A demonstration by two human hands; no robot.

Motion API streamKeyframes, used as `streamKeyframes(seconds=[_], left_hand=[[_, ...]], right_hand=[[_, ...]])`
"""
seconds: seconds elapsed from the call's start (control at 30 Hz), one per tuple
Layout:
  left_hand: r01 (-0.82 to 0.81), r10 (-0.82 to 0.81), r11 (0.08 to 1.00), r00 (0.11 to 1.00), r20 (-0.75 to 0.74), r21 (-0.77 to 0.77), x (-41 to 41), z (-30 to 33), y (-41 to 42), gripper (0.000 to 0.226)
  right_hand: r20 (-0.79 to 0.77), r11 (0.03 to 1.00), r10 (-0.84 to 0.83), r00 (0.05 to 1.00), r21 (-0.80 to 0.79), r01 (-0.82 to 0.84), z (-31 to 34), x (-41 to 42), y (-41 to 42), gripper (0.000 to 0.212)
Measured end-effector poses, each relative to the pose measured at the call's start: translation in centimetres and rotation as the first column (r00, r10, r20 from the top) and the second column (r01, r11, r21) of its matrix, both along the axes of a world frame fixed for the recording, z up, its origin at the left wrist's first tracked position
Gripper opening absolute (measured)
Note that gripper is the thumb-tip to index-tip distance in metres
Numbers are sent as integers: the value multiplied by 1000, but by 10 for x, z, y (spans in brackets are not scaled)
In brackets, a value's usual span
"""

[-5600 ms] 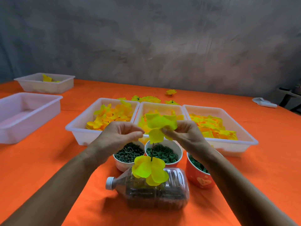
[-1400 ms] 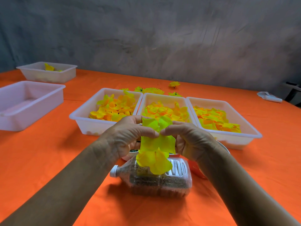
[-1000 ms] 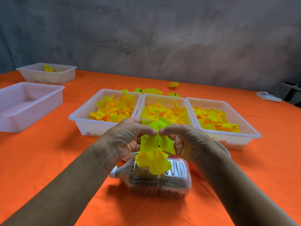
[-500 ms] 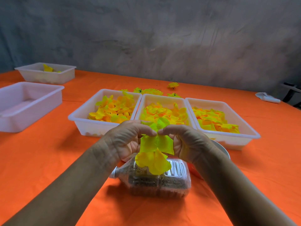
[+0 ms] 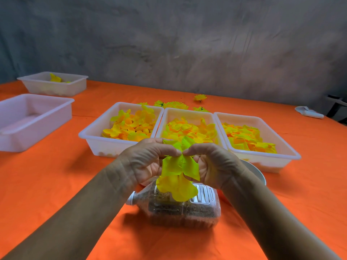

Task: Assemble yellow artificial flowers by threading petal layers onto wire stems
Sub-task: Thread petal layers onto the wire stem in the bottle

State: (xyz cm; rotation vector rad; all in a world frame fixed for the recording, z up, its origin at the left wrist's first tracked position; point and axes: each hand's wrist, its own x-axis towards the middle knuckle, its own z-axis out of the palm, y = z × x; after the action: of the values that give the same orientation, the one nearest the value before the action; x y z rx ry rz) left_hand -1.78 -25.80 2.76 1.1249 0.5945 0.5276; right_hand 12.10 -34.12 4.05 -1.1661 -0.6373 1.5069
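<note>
The petal layer [image 5: 180, 162] sits pinched between my two hands, just above the bottle. My left hand [image 5: 148, 160] and right hand [image 5: 214, 162] are drawn together, thumb and forefinger tips nearly meeting at the layer's centre, each nipping the yellow fabric. I judge I am working it down a wire stem, though the stem itself is hidden behind the petals and I cannot see it.

Directly below, touching the one I hold, hangs a lower petal layer [image 5: 177, 188], which looks already seated. It hangs in front of a clear plastic bottle [image 5: 185, 209] lying on its side on the orange counter [image 5: 56, 175].

So this flower seems to be partway: one layer on, a second going on, more probably to follow.

Beyond my hands stand three white trays side by side, the left tray [image 5: 93, 136], middle tray [image 5: 189, 113] and right tray [image 5: 287, 156], all well stocked with loose petals, so plenty of work remains. Behind them lie a few finished flowers [image 5: 174, 105]. To the far left stand two more white tubs, one of them [image 5: 54, 87] with a few yellow pieces in it.
</note>
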Motion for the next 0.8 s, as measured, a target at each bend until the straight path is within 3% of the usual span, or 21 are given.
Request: streamKeyframes(seconds=[0.13,0.37,0.5,0.7,0.8], left_hand=[[-26,26,998,1000,9,59,-3,7,-8,63],[-55,58,992,998,-23,112,0,6,-4,56],[-99,113,979,991,-70,176,0,-2,-6,38],[-92,94,995,994,-47,45,0,-5,-5,26],[-83,84,996,995,-56,18,-1,-2,-4,25]], right_hand=[[-6,999,2,1000,36,-2,0,-1,-1,41],[23,999,-4,1000,51,2,0,0,-2,28],[132,997,-60,989,49,54,-11,0,0,20],[95,999,-47,994,24,45,-13,4,-1,16],[148,999,-44,988,17,42,-13,5,-1,23]])
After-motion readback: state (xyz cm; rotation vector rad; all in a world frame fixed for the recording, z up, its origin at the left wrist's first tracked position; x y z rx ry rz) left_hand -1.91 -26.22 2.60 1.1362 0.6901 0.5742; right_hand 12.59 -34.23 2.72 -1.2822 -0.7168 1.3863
